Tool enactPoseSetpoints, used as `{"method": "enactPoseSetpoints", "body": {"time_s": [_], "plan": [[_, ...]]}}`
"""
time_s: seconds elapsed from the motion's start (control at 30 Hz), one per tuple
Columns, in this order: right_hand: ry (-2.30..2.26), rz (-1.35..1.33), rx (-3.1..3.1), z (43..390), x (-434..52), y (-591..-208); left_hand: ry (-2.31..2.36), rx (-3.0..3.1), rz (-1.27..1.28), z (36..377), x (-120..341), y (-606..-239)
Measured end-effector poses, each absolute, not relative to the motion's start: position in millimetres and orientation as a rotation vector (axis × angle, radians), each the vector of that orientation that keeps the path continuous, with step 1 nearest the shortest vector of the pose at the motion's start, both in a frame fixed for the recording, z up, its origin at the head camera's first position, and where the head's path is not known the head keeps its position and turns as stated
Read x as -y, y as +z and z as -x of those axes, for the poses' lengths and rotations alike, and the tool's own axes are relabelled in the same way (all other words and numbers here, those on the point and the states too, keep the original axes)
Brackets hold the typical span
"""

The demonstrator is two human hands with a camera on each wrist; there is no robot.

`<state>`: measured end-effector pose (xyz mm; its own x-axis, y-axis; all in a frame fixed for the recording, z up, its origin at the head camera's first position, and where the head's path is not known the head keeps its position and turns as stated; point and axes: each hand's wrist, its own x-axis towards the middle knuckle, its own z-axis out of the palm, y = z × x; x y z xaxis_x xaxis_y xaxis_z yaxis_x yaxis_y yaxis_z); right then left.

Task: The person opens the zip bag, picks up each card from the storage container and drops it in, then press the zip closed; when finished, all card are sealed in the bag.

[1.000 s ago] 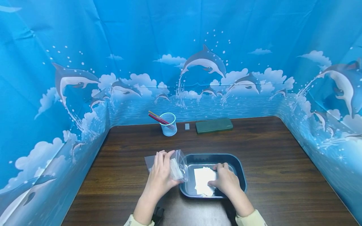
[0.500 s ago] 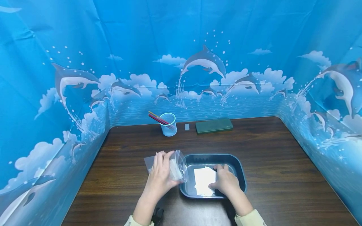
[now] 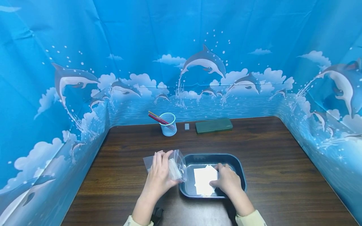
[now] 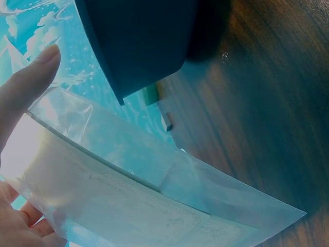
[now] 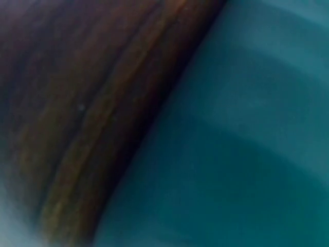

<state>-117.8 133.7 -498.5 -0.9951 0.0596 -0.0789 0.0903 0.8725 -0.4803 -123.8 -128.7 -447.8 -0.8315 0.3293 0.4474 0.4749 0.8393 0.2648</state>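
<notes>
My left hand (image 3: 159,175) holds a clear plastic bag (image 3: 177,164) with its mouth open, just left of a dark blue tray (image 3: 240,171). In the left wrist view the bag (image 4: 133,190) fills the lower frame, with a fingertip (image 4: 38,67) at its rim and the tray's wall (image 4: 139,41) above. White paper sheets (image 3: 203,180) lie in the tray. My right hand (image 3: 227,182) is inside the tray and grips the right edge of the sheets, fingers curled. The right wrist view is a blur of the tray's wall (image 5: 247,144) and the wooden table (image 5: 77,113).
At the back of the brown wooden table (image 3: 268,150) stand a clear cup with coloured sticks (image 3: 168,124), a small grey block (image 3: 187,126) and a dark green flat case (image 3: 214,125). Blue dolphin-print curtains enclose the table on three sides.
My right hand has shifted slightly within the tray and the far corner of the white sheets has lifted a little. The left hand and bag have barely moved.
</notes>
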Motion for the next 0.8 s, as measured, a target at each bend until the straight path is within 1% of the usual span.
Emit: {"method": "enactPoseSetpoints", "body": {"time_s": [0.5,0.8], "plan": [[-0.771,-0.158,-3.06,118.5,-135.0,-494.9,-0.514,2.635,0.597,123.7,129.4,-446.7],[-0.943,-0.078,-3.217,112.0,-140.6,-470.5,-0.516,2.646,0.586,123.5,129.5,-447.6]]}}
